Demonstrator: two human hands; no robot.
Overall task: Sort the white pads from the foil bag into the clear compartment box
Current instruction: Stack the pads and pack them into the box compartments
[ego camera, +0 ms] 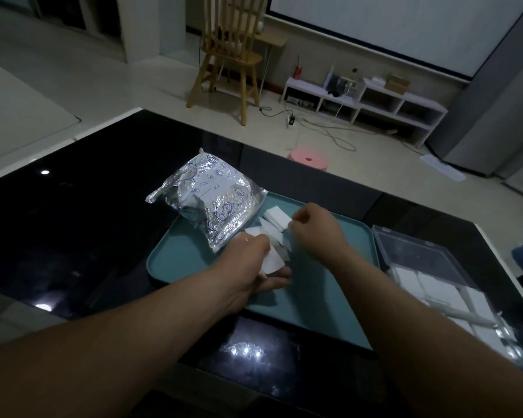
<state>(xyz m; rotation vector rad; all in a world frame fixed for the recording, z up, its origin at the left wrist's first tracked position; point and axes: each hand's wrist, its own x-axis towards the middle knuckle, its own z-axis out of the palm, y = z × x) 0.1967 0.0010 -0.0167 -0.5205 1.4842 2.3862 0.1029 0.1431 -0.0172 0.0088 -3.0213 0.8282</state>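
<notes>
Two hands of mine work over the teal tray (pixel 314 303) at the middle of the frame. My left hand (pixel 251 267) grips a small stack of white pads (pixel 274 262), fingers curled under it. My right hand (pixel 313 226) pinches the edge of a loose pad (pixel 277 217) just beside the foil bag (pixel 207 200), which lies across the tray's upper left corner. The clear compartment box (pixel 411 251), at the right, holds more pads.

Your tray (pixel 184 257) lies on the table (pixel 73 236). Foil bag (pixel 209 203) overlaps its 11 o'clock corner; loose pads (pixel 277 217) at the bag's 4 o'clock. Compartment box (pixel 420 251) at tray's 3 o'clock, holding further pads (pixel 432 286).
</notes>
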